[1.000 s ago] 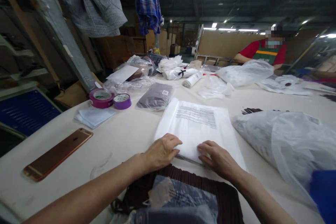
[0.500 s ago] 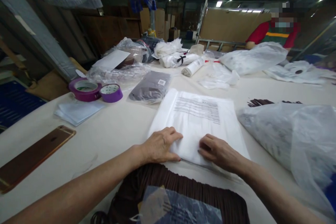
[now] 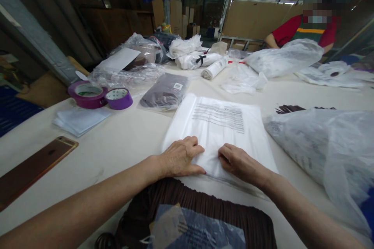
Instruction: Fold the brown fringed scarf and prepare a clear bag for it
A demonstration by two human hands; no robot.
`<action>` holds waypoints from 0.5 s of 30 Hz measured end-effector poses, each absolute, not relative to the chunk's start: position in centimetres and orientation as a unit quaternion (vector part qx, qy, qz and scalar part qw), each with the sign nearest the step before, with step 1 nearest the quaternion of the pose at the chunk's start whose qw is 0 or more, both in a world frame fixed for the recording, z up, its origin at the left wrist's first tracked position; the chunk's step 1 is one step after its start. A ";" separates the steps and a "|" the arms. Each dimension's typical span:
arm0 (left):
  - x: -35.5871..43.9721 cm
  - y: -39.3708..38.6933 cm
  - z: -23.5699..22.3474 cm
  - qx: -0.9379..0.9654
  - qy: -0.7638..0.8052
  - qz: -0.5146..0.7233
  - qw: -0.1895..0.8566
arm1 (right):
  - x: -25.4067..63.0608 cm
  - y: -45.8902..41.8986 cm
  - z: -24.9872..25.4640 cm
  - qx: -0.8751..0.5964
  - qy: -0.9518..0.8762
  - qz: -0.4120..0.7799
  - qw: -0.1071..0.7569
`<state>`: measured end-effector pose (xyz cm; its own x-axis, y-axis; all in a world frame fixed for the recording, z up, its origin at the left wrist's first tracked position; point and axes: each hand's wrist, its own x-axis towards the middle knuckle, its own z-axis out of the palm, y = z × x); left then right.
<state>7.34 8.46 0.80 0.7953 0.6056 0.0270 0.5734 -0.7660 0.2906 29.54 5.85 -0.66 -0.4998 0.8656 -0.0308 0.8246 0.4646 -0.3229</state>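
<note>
A stack of white plastic bags [image 3: 222, 132] with printed text lies flat on the table in front of me. My left hand [image 3: 179, 158] rests on its near left corner, fingers curled and pressing on the top sheet. My right hand [image 3: 238, 162] sits on the near edge beside it, fingers bent in a pinch at the bag's edge. Below my hands lies a dark brown pleated garment [image 3: 204, 210] with a clear bag on top of it.
A gold phone [image 3: 35, 167] lies at the left, two purple tape rolls [image 3: 99, 96] and folded clear sheets [image 3: 78, 120] behind it. A packed grey garment [image 3: 165, 93], large plastic bags [image 3: 324, 144] at right, a person in red [image 3: 304, 31] across the table.
The view has dipped a little and shifted. Both hands stay on the bag stack's near edge, fingers working slightly closer together.
</note>
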 end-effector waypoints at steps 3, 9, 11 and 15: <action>7.8 8.3 0.6 0.943 0.305 0.075 0.108 | 29.6 6.2 -0.1 -0.500 -0.847 0.172 0.058; 8.9 8.0 0.7 0.959 0.256 0.086 0.084 | 29.7 7.0 0.6 -0.510 -0.830 0.221 0.050; 9.2 8.0 0.8 0.964 0.245 0.075 0.075 | 29.8 7.1 0.6 -0.511 -0.825 0.233 0.054; 9.1 8.3 0.9 0.974 0.215 0.051 0.050 | 30.0 7.1 0.4 -0.514 -0.819 0.246 0.069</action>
<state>9.11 8.34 0.94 0.9023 0.4239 0.0781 0.4137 -0.9026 0.1190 30.01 7.14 0.37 -0.4612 0.8761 -0.1405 0.8086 0.3498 -0.4730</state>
